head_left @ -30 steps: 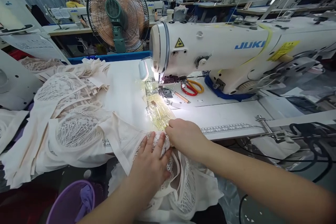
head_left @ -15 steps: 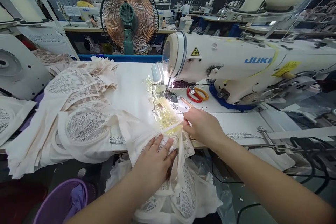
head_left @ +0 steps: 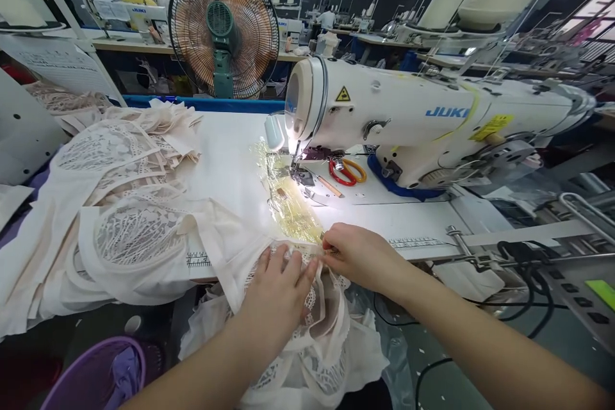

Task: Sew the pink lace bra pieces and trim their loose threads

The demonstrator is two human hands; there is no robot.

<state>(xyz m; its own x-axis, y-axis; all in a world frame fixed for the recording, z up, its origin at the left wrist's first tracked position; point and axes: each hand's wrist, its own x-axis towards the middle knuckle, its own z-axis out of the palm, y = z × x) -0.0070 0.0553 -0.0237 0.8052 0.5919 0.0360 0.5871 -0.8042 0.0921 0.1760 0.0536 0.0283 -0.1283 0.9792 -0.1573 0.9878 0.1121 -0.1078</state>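
Note:
A cream lace bra point(head_left: 312, 307) hangs over the table's front edge, part of it lying on the white top. My left hand point(head_left: 273, 288) rests on it with fingers spread, pressing the fabric; its thumb is partly hidden. My right hand point(head_left: 355, 256) pinches the bra's edge just right of those fingers. A tiny dark bit shows at its fingertips, too small to name. Crinkled yellowish clear film point(head_left: 291, 205) runs from the needle area down to the fabric. Above stands a white sewing machine point(head_left: 384, 102), its needle area point(head_left: 295, 166) lit.
Stacked lace bra pieces point(head_left: 129, 205) cover the table's left side. Red-and-orange-handled scissors point(head_left: 343, 171) and a small wooden-handled tool point(head_left: 330, 186) lie by the needle. A fan point(head_left: 223, 29) stands behind, a purple bin point(head_left: 96, 375) below left. Black cables point(head_left: 528, 275) hang at right.
My right hand has moved down toward my left hand, away from the wooden-handled tool. The strip it was pulling taut is no longer stretched out. The view has shifted slightly right.

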